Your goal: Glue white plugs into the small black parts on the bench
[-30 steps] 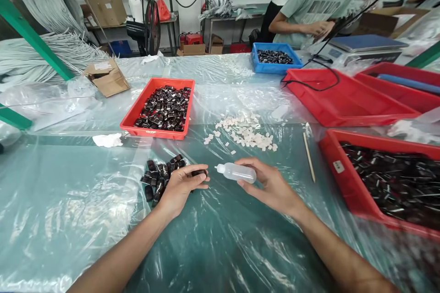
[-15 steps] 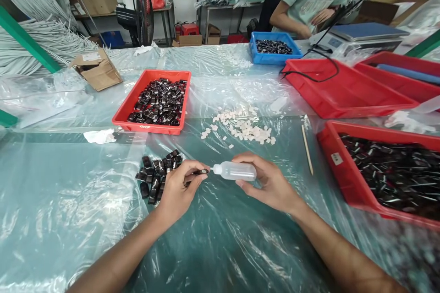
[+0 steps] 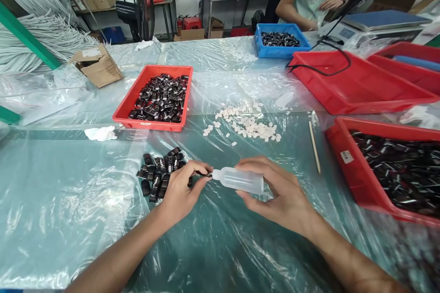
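Observation:
My left hand (image 3: pixel 180 188) pinches one small black part (image 3: pixel 203 173) between thumb and fingers. My right hand (image 3: pixel 282 192) grips a small translucent squeeze bottle (image 3: pixel 240 180), lying sideways with its nozzle touching that part. A loose pile of black parts (image 3: pixel 160 171) lies on the plastic-covered table just left of my left hand. Small white pieces (image 3: pixel 245 124) are scattered beyond my hands.
A red tray of black parts (image 3: pixel 156 98) sits ahead left, another red tray (image 3: pixel 388 165) at right, an empty red tray (image 3: pixel 354 84) and a blue bin (image 3: pixel 280 41) farther back. A thin wooden stick (image 3: pixel 314 145) lies right of the white pieces. People stand at the far side.
The bottle's nozzle has closed the gap and now touches the black part in my left hand. Both hands moved slightly together; the view shifted a little.

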`<state>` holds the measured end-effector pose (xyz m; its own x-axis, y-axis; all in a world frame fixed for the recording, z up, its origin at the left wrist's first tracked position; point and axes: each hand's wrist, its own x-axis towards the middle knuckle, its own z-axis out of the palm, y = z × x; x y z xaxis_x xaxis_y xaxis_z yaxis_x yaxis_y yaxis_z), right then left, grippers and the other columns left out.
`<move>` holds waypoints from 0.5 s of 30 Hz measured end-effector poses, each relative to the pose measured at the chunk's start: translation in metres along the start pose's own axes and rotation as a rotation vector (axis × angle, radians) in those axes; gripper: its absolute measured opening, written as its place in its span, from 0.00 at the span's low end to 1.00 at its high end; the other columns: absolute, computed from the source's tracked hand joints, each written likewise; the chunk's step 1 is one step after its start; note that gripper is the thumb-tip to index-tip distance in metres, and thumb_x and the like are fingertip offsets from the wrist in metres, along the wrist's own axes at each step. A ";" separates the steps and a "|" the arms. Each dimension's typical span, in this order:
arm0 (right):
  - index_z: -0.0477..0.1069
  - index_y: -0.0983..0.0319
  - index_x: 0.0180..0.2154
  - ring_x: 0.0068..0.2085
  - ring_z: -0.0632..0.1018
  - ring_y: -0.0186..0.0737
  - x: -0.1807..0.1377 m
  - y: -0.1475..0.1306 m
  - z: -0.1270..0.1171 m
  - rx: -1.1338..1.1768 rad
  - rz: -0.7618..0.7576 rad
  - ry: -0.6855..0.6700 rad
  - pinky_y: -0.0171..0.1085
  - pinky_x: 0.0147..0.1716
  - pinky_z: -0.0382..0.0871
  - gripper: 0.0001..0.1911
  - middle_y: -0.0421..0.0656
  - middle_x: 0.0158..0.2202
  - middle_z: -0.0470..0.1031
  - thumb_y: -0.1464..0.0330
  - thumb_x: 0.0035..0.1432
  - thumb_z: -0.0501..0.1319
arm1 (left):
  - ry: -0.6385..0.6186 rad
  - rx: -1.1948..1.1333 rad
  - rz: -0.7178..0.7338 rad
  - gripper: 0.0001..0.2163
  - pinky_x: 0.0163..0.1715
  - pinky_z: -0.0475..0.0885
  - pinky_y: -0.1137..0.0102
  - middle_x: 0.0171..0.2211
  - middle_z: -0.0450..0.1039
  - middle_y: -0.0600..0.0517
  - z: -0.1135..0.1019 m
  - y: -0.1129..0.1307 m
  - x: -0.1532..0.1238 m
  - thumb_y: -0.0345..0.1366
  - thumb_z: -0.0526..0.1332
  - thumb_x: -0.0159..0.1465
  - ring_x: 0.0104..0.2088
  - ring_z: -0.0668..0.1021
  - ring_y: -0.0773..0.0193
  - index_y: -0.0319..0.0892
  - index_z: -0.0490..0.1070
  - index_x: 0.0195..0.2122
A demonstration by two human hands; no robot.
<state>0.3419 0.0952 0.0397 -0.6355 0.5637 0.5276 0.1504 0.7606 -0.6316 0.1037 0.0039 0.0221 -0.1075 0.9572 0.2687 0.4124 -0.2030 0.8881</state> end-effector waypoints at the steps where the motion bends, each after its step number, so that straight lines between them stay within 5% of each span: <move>1: 0.69 0.48 0.60 0.48 0.84 0.48 -0.001 -0.002 0.000 -0.013 -0.008 0.009 0.42 0.42 0.82 0.25 0.46 0.50 0.80 0.72 0.65 0.67 | -0.005 -0.006 -0.004 0.03 0.47 0.82 0.65 0.46 0.86 0.50 0.000 0.000 0.000 0.32 0.64 0.73 0.47 0.88 0.59 0.47 0.71 0.42; 15: 0.68 0.44 0.61 0.47 0.83 0.49 -0.001 -0.012 -0.008 0.011 0.018 -0.046 0.44 0.41 0.81 0.27 0.46 0.50 0.78 0.73 0.66 0.65 | -0.050 -0.101 -0.023 0.02 0.48 0.83 0.64 0.48 0.86 0.48 0.002 0.002 -0.003 0.32 0.64 0.73 0.47 0.87 0.58 0.46 0.72 0.43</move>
<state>0.3467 0.0885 0.0515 -0.6671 0.5614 0.4896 0.1534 0.7467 -0.6472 0.1070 0.0012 0.0223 -0.0693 0.9704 0.2314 0.3168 -0.1985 0.9275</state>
